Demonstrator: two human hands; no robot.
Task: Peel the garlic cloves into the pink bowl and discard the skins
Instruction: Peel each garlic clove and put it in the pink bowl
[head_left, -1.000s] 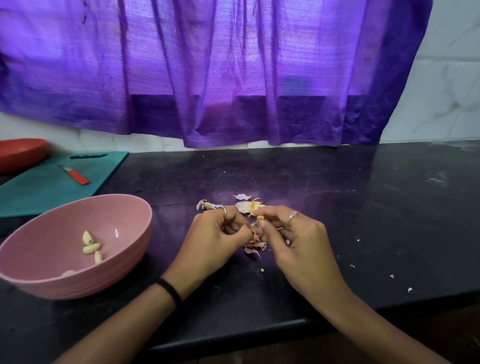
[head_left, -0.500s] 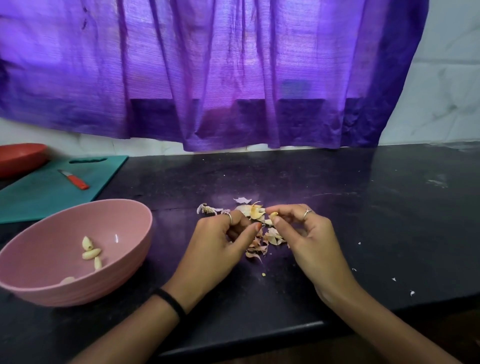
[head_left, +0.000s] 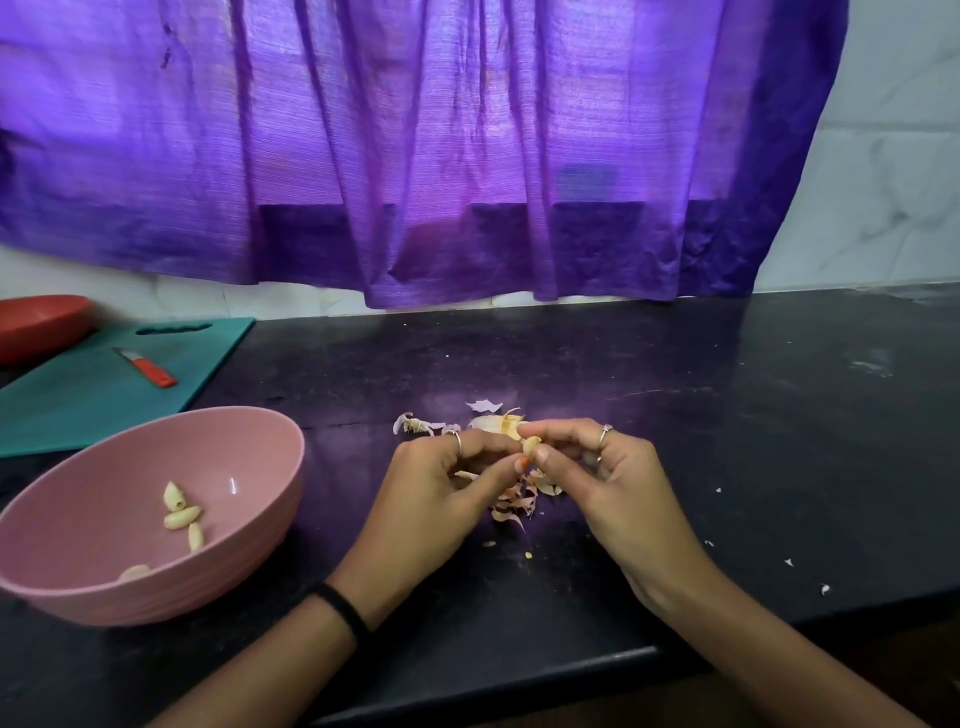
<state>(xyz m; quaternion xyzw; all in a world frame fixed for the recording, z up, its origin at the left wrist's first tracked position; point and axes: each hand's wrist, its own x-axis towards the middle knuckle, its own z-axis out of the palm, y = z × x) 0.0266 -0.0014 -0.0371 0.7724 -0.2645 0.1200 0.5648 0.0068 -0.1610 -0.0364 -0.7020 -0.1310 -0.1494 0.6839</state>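
A garlic clove (head_left: 531, 446) is being pinched by the right hand (head_left: 597, 475) and picked at by the left hand (head_left: 447, 483) above the skins (head_left: 511, 506) on the table (head_left: 727, 415) — skin best being lifted from the tip, pink bowl (head_left: 249, 530) waiting left.

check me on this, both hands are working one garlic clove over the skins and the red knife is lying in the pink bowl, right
Not quite. In the head view the red knife lies on the teal cutting board, not in the pink bowl. Both hands, left hand and right hand, do work one garlic clove over the skins.
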